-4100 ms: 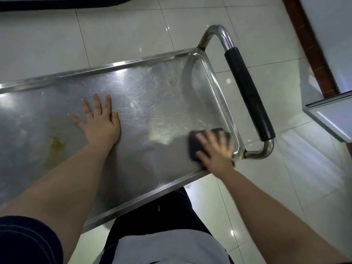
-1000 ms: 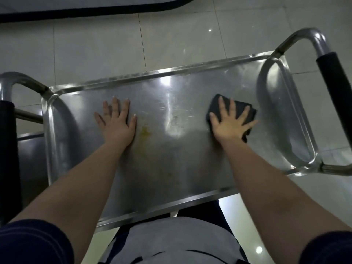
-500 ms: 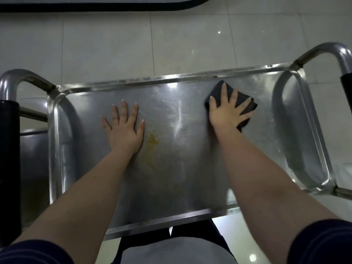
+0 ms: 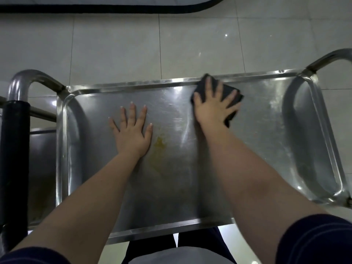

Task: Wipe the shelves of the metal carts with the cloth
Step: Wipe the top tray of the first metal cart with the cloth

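The stainless-steel cart's top shelf (image 4: 257,140) filled most of the view, its near edge partly hidden behind both forearms. The right hand (image 4: 211,109) lay flat on the dark folded cloth (image 4: 231,92), fingers straight and spread, pressing it down rather than curling round it. The cloth sat at the shelf's far side, its far corner touching the raised rim; most of it was covered by the hand, with only its corners and right edge showing. The left hand (image 4: 131,134) rested palm down on the bare metal near the shelf's middle, fingers straight and slightly apart, holding nothing. Just beside its thumb lay a yellowish stain (image 4: 160,144), its lower edge fading into the metal and hard to trace. At the left, the cart's handle with a black grip (image 4: 15,159) was cut off by the frame, and a lower shelf (image 4: 42,168) showed dimly beyond it. The right-hand handle (image 4: 331,58) ran out of view. Pale floor tiles (image 4: 133,44) lay beyond the cart, and a dark-edged mat (image 4: 114,6) was only partly visible at the top.
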`<action>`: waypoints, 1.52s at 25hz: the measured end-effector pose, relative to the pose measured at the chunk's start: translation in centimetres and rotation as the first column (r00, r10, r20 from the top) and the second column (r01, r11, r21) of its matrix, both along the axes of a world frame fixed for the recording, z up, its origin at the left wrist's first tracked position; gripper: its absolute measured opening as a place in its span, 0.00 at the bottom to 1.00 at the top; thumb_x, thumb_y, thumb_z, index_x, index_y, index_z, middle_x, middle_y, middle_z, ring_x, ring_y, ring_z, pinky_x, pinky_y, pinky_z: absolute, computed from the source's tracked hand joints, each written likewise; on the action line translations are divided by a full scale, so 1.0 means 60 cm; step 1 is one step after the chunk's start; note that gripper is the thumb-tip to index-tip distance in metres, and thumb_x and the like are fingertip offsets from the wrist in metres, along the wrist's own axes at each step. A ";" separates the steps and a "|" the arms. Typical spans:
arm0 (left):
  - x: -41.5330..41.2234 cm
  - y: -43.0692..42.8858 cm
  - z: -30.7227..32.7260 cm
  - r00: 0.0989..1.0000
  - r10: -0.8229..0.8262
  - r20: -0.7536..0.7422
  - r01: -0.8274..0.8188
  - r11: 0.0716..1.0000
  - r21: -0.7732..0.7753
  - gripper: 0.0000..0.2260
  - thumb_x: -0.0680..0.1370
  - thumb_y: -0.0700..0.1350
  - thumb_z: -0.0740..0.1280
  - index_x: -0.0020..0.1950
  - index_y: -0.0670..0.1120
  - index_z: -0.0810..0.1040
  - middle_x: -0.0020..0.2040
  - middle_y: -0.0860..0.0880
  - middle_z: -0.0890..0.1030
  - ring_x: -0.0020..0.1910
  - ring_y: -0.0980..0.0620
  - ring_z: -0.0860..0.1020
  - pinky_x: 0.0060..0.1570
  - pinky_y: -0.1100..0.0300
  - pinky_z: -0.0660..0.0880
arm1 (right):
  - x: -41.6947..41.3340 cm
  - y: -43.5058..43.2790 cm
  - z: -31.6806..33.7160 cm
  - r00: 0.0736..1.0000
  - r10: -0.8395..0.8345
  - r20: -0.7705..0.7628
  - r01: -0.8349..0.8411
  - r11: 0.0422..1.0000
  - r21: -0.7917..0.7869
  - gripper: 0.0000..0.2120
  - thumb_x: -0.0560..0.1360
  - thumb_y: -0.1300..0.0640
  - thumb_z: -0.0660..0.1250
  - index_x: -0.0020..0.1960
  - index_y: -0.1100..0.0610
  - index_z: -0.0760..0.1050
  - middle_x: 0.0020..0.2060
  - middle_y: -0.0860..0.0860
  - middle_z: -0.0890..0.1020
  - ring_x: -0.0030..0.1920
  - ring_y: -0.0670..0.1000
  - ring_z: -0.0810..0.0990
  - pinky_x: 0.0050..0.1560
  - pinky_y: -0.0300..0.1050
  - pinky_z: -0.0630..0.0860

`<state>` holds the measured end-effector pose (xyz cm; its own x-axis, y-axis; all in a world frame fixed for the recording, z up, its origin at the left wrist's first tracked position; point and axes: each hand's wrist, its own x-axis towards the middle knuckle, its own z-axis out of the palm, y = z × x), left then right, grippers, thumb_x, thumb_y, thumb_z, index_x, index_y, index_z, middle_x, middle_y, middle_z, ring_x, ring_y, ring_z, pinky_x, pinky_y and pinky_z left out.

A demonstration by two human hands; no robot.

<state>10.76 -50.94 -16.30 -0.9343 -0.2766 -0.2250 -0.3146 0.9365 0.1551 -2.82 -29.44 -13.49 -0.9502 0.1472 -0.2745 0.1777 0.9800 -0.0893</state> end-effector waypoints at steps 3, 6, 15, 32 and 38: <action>0.003 -0.007 0.000 1.000 0.005 -0.007 -0.005 1.000 0.011 0.27 0.80 0.65 0.39 0.78 0.62 0.39 0.80 0.52 0.41 0.78 0.47 0.38 0.72 0.37 0.34 | 0.064 -0.116 -0.008 0.822 0.567 0.044 -0.566 0.823 -0.033 0.32 0.74 0.29 0.41 0.76 0.34 0.40 0.79 0.45 0.47 0.76 0.67 0.37 0.66 0.73 0.28; 0.005 -0.003 0.002 1.000 0.006 -0.006 -0.006 1.000 0.014 0.27 0.80 0.64 0.39 0.78 0.62 0.40 0.81 0.52 0.42 0.78 0.47 0.39 0.72 0.37 0.35 | 0.022 0.004 -0.008 0.828 0.561 -0.021 -0.559 0.827 0.053 0.31 0.76 0.29 0.46 0.77 0.33 0.44 0.79 0.45 0.51 0.78 0.64 0.42 0.71 0.70 0.35; 0.001 -0.013 -0.002 1.000 -0.016 0.024 0.015 0.999 0.032 0.25 0.81 0.60 0.41 0.78 0.62 0.37 0.80 0.52 0.39 0.78 0.46 0.37 0.71 0.34 0.36 | 0.238 0.003 -0.015 0.784 0.619 -0.058 -0.620 0.785 -0.008 0.31 0.75 0.30 0.50 0.77 0.35 0.54 0.78 0.46 0.60 0.77 0.67 0.49 0.71 0.73 0.43; 0.001 -0.002 0.005 0.999 -0.016 0.046 0.015 1.000 0.024 0.26 0.81 0.60 0.42 0.78 0.61 0.41 0.80 0.52 0.41 0.78 0.44 0.39 0.71 0.33 0.36 | 0.228 0.160 0.007 0.976 -0.217 -0.023 0.218 0.975 0.043 0.31 0.76 0.31 0.48 0.77 0.34 0.43 0.79 0.44 0.49 0.77 0.65 0.41 0.70 0.73 0.39; 0.004 -0.005 0.016 0.997 -0.017 0.074 0.015 0.999 0.028 0.26 0.82 0.60 0.42 0.79 0.60 0.41 0.80 0.51 0.39 0.78 0.44 0.38 0.71 0.34 0.36 | 0.362 0.051 -0.005 0.784 0.609 -0.122 -0.616 0.787 -0.028 0.30 0.75 0.31 0.53 0.76 0.35 0.57 0.77 0.45 0.61 0.77 0.65 0.52 0.71 0.72 0.46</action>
<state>11.01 -51.24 -15.32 -0.9190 -0.2542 -0.3013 -0.3109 0.9373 0.1573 18.91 -26.40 -13.80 -0.8573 -0.4891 -0.1607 -0.4713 0.8712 -0.1373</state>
